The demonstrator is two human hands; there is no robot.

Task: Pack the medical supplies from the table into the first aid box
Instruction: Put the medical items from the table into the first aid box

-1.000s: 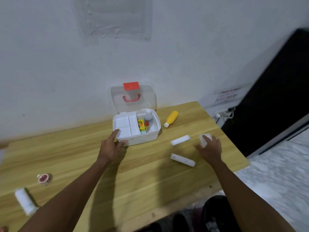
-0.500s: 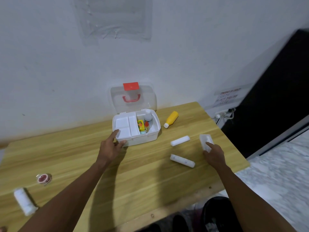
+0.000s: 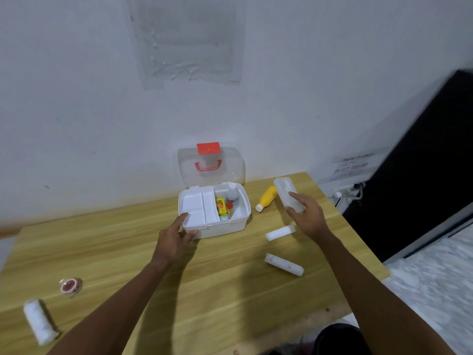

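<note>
The white first aid box [image 3: 240,221] stands open at the back of the wooden table [image 3: 133,252], its clear lid with a red latch leaning on the wall. A white tray fills its left half; a yellow packet and small bottles stand in the right half. My left hand [image 3: 176,239] holds the box's front left corner. My right hand [image 3: 307,216] holds a translucent white case [image 3: 285,190] in the air to the right of the box. A yellow bottle [image 3: 267,198] lies beside the box. Two white bandage rolls [image 3: 280,232] [image 3: 284,264] lie below my right hand.
At the table's left lie a red-and-white tape roll [image 3: 70,286] and a third white bandage roll [image 3: 39,321]. A white wall stands directly behind the box. A black panel [image 3: 422,162] and a socket with cables [image 3: 348,192] are past the table's right edge.
My right hand took hold of the white case at the table's right edge and lifted it up and toward the box. My left hand stayed at the box's front corner.
</note>
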